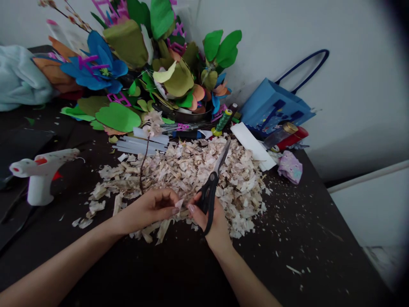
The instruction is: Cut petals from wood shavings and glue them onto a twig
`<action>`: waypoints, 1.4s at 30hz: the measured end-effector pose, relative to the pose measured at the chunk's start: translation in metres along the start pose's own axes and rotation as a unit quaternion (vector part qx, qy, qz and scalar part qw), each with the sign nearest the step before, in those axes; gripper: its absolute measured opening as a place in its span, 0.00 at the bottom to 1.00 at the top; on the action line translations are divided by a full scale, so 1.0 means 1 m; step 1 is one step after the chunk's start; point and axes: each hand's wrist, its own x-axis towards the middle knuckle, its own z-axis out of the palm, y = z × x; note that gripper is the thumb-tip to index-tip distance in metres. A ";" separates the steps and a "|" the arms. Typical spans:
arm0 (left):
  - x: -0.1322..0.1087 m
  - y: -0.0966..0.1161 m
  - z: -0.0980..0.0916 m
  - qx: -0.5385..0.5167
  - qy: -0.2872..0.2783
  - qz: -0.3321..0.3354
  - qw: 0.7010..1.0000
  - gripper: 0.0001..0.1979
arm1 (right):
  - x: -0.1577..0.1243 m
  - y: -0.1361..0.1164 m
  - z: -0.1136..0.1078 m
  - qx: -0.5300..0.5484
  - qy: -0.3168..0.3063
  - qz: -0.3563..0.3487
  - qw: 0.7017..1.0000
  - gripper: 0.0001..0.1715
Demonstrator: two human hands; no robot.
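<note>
My left hand (153, 208) is closed in a pinch on a small pale paper scrap (179, 204) and a thin dark stem (143, 164) that rises to a small pale flower (154, 123). My right hand (211, 217) grips black-handled scissors (213, 181), blades together and pointing up and away. Its fingertips also touch the scrap. Both hands rest at the near edge of a heap of pale paper cuttings (188, 170) on the dark table (179, 273).
A white glue gun (40, 172) stands at the left. Coloured paper flowers and leaves (140, 68) fill the back, with glue sticks (140, 144) and a green thread spool (223, 120) in front. A blue bag (275, 106), a red tube (290, 138) and crumpled lilac paper (290, 167) sit at the right.
</note>
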 end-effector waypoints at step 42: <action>-0.003 0.005 -0.002 -0.054 0.023 -0.056 0.997 0.12 | -0.004 -0.001 0.001 -0.001 -0.069 0.022 0.997 0.12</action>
